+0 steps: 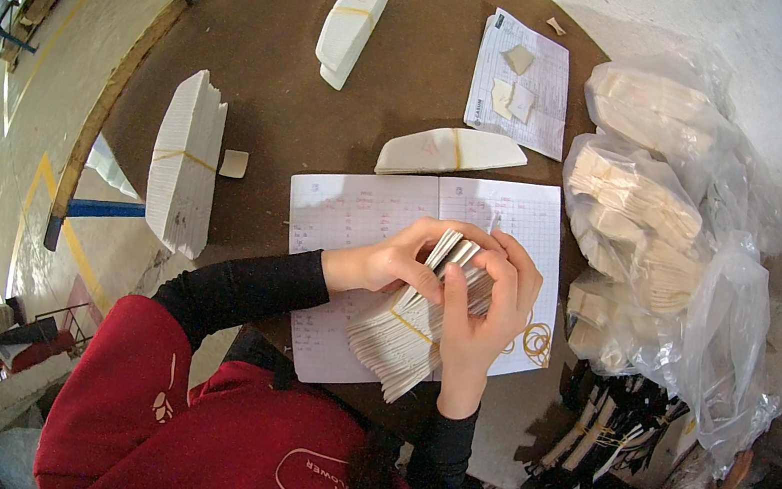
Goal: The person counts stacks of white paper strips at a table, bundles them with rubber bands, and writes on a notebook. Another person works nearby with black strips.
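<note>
A thick bundle of thin white cut pieces (385, 350) is held over the open notebook (345, 212), a yellow rubber band (411, 327) around its middle. My left hand (399, 258) grips the bundle's far end from the left, thumb against the layers. From the right, my right hand (495, 306) closes around the same end, thumb and fingers at the edges. The layers fan apart between both hands. Several loose rubber bands (536, 341) lie on the notebook's right page beside my right hand. What the fingertips press on is partly hidden.
Banded white bundles lie on the brown table: a tall one (186, 163) at left, one (353, 24) at the back, another (453, 155) behind the notebook. Printed sheets (548, 76) bear small scraps (517, 58). Clear plastic bags (640, 201) of cream pieces fill the right.
</note>
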`<act>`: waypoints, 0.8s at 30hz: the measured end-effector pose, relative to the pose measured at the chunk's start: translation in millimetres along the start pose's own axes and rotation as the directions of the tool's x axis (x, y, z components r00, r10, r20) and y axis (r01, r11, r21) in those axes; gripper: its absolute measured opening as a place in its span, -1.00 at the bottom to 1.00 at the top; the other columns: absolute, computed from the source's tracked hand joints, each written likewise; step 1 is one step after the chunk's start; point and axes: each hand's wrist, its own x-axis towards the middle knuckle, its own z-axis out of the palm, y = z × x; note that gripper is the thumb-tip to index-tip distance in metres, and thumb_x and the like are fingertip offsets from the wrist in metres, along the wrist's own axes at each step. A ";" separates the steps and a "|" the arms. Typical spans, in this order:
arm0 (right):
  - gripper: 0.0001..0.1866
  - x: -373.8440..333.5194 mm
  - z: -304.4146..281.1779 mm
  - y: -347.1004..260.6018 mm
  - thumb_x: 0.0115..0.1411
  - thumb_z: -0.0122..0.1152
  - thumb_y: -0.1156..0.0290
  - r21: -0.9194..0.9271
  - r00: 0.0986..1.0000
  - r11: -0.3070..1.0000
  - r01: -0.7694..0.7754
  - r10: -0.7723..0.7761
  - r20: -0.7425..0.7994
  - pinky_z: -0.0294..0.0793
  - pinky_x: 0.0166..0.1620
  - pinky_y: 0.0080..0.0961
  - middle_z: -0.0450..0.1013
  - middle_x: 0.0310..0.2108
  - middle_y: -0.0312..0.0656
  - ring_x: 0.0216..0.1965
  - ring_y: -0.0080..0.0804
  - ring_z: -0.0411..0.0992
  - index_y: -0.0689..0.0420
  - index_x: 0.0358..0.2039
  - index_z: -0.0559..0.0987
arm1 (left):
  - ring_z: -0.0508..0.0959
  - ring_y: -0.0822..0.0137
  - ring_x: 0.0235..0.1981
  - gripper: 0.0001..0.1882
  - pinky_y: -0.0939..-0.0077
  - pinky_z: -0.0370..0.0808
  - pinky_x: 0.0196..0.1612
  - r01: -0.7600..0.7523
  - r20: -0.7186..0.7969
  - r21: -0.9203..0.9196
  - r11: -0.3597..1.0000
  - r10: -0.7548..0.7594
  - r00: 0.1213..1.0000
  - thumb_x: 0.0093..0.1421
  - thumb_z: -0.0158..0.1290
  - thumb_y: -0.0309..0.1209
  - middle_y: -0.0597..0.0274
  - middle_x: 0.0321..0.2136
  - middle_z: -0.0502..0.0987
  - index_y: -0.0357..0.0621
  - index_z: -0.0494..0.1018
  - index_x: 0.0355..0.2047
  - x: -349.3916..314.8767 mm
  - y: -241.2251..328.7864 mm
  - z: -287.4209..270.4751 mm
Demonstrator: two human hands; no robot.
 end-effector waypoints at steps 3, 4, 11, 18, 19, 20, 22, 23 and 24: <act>-0.74 0.2 -0.1 1.2 -0.05 0.42 0.37 -0.041 1.000 0.999 0.002 -0.002 -0.003 0.31 -0.02 -0.23 0.46 -0.08 -0.11 -0.09 -0.12 0.36 0.06 -0.35 0.53 | 0.47 0.37 -0.03 -0.22 0.48 0.34 0.10 0.024 0.009 -0.018 1.000 -0.024 1.000 -0.22 0.23 -0.48 0.18 -0.06 0.50 -0.28 0.35 0.13 -0.2 3.9 3.3; -0.74 -0.1 -0.3 1.3 -0.05 0.42 0.38 -0.040 1.000 0.999 -0.006 0.006 -0.003 0.31 -0.03 -0.24 0.46 -0.07 -0.11 -0.09 -0.12 0.36 0.06 -0.35 0.53 | 0.47 0.37 -0.04 -0.22 0.48 0.34 0.09 0.021 0.015 -0.017 1.000 -0.021 1.000 -0.22 0.23 -0.48 0.18 -0.06 0.50 -0.28 0.35 0.13 0.3 3.9 3.2; -0.82 -0.5 0.2 0.9 0.07 0.29 0.46 0.063 1.000 0.998 -0.017 0.018 -0.020 0.32 0.02 -0.26 0.44 -0.04 -0.06 -0.04 -0.15 0.35 0.11 -0.30 0.50 | 0.48 0.37 -0.04 -0.20 0.47 0.36 0.07 0.028 0.003 0.004 1.000 -0.028 1.000 -0.22 0.25 -0.49 0.17 -0.07 0.50 -0.29 0.34 0.15 -0.4 3.3 1.7; -0.89 -1.2 -6.8 -4.7 0.15 0.17 0.53 -0.047 0.998 0.998 -0.031 0.033 0.046 0.32 0.03 -0.27 0.43 -0.04 -0.03 -0.01 -0.15 0.34 0.15 -0.28 0.48 | 0.44 0.39 0.01 -0.19 0.47 0.34 0.10 0.026 0.047 0.059 0.998 -0.029 0.998 -0.15 0.32 -0.49 0.19 -0.03 0.48 -0.28 0.30 0.18 1.2 1.7 2.1; -0.88 -1.2 -7.2 -4.4 0.15 0.18 0.52 -0.042 0.998 0.999 -0.033 0.035 0.045 0.32 0.03 -0.26 0.43 -0.05 -0.04 -0.01 -0.15 0.34 0.14 -0.28 0.49 | 0.44 0.38 0.02 -0.17 0.45 0.34 0.11 0.040 0.045 0.072 0.997 -0.043 0.998 -0.17 0.33 -0.48 0.18 -0.01 0.48 -0.29 0.31 0.17 1.4 1.6 1.8; -0.87 -1.2 -6.9 -3.8 0.14 0.19 0.51 -0.035 0.998 0.999 -0.033 0.034 0.048 0.32 0.03 -0.26 0.44 -0.06 -0.04 -0.02 -0.15 0.34 0.14 -0.28 0.49 | 0.45 0.37 0.03 -0.16 0.43 0.35 0.12 0.051 0.038 0.084 0.995 -0.054 0.998 -0.19 0.35 -0.46 0.17 0.02 0.47 -0.29 0.31 0.17 0.7 0.8 0.5; -0.86 -0.5 -6.7 -3.7 0.13 0.21 0.50 -0.027 0.998 0.999 -0.026 0.027 0.055 0.31 0.02 -0.26 0.44 -0.07 -0.04 -0.02 -0.15 0.34 0.13 -0.28 0.49 | 0.45 0.35 0.04 -0.14 0.40 0.34 0.14 0.065 0.031 0.092 0.994 -0.068 0.997 -0.21 0.37 -0.44 0.15 0.04 0.47 -0.29 0.31 0.17 -0.4 -1.1 -1.8; -0.85 0.7 -7.0 -4.4 0.13 0.23 0.49 -0.029 0.998 0.999 -0.022 0.023 0.056 0.31 0.02 -0.26 0.45 -0.07 -0.04 -0.02 -0.15 0.34 0.13 -0.28 0.49 | 0.45 0.35 0.05 -0.13 0.40 0.34 0.15 0.071 0.036 0.088 0.994 -0.075 0.997 -0.21 0.38 -0.44 0.15 0.04 0.47 -0.29 0.31 0.17 0.0 -2.2 -2.8; -0.84 1.4 -7.2 -4.7 0.12 0.24 0.47 -0.030 0.998 0.999 -0.018 0.019 0.057 0.31 0.02 -0.26 0.45 -0.08 -0.04 -0.02 -0.15 0.34 0.12 -0.28 0.49 | 0.44 0.34 0.05 -0.13 0.39 0.33 0.15 0.077 0.041 0.085 0.993 -0.081 0.996 -0.21 0.38 -0.44 0.15 0.04 0.47 -0.28 0.31 0.18 0.3 -2.9 -3.4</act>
